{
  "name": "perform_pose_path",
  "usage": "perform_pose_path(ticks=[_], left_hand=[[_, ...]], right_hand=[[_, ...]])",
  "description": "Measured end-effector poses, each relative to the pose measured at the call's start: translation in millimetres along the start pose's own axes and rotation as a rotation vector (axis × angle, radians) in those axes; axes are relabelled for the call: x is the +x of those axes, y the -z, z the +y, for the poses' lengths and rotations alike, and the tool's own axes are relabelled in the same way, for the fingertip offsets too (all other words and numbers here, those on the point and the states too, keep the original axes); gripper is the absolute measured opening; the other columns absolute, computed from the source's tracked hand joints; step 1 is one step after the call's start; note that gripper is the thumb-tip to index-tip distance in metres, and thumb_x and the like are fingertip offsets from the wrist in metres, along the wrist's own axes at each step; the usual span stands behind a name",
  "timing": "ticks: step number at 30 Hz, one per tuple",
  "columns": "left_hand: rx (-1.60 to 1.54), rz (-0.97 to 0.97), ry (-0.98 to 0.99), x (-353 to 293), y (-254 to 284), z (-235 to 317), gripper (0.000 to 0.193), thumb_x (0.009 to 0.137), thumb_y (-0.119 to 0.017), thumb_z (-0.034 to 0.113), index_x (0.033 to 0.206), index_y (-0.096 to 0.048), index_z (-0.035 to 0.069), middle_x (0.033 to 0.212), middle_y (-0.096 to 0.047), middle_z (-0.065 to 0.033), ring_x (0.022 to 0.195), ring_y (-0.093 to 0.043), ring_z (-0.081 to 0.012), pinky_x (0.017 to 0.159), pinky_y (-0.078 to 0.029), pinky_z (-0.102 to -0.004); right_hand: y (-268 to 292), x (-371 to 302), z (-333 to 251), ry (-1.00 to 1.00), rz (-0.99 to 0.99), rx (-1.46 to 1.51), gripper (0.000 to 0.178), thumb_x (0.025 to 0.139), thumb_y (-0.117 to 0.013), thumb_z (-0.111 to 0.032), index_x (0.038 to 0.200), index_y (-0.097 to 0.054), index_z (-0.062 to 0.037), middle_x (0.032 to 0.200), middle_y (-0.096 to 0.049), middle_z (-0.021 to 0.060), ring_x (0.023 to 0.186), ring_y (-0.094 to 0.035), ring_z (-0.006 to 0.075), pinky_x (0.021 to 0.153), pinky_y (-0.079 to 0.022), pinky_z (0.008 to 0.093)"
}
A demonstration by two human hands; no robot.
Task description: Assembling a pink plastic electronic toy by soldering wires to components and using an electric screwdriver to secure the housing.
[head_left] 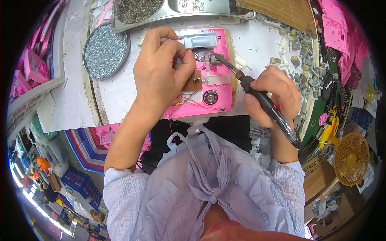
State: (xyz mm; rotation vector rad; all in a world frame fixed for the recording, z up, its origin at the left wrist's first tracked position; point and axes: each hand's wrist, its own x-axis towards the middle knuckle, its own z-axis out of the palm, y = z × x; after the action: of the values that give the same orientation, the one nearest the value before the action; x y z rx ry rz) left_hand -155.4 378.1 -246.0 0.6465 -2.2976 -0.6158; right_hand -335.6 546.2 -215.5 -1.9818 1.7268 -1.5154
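Observation:
A pink plastic housing (228, 92) lies on the worktable in front of me. Fitted in it are a pale blue-grey box-shaped part (200, 41), a small round speaker (210, 97) and thin wires. My left hand (159, 70) is over its left side, fingers pinched on a thin red wire (184, 53). Partly beneath that hand is a brown circuit board (194, 83). My right hand (277, 94) grips a black soldering iron (267, 105) by its handle. The iron's tip points up and left, close to the metal parts below the blue-grey box.
A round dish of small screws (105, 51) stands at left. Behind the housing is a metal tray (183, 18) with compartments of small metal parts. Several small grey-and-white parts (295, 60) are scattered at right. Pink plastic pieces fill a crate (58, 76) at far left. A yellow fan (351, 158) is at right.

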Motion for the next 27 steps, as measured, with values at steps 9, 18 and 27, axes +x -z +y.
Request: perform_pose_path(ticks=[9,18,27], left_hand=[[-0.110,-0.108,-0.141,-6,29,26,0.025,0.074,-0.081,0.005,0.092,-0.064,0.003,0.106,-0.060,-0.0118,0.077,-0.064,-0.0238,0.065,-0.054,-0.0343],[-0.330,-0.449,-0.057,-3,9,16,0.014,0.083,-0.076,0.001,0.095,-0.070,0.005,0.094,-0.070,-0.0068,0.082,-0.067,-0.0208,0.069,-0.054,-0.0303],[-0.565,-0.464,0.436,-2,11,23,0.008,0.087,-0.076,0.001,0.094,-0.073,-0.001,0.082,-0.073,-0.0067,0.069,-0.066,-0.0085,0.061,-0.051,-0.0242]], right_hand=[[19,-11,0,-0.042,0.031,-0.024,0.032,0.070,-0.079,-0.001,0.099,-0.064,-0.0020,0.069,-0.063,0.0070,0.054,-0.054,0.0202,0.049,-0.041,0.0305],[16,-18,-3,-0.208,0.147,0.021,0.034,0.075,-0.081,0.001,0.105,-0.066,-0.0013,0.083,-0.069,0.0109,0.066,-0.062,0.0183,0.057,-0.047,0.0278],[-43,-1,-6,-0.394,0.097,0.160,0.049,0.081,-0.074,0.011,0.127,-0.060,-0.0025,0.107,-0.067,0.0112,0.093,-0.069,0.0194,0.079,-0.056,0.0287]])
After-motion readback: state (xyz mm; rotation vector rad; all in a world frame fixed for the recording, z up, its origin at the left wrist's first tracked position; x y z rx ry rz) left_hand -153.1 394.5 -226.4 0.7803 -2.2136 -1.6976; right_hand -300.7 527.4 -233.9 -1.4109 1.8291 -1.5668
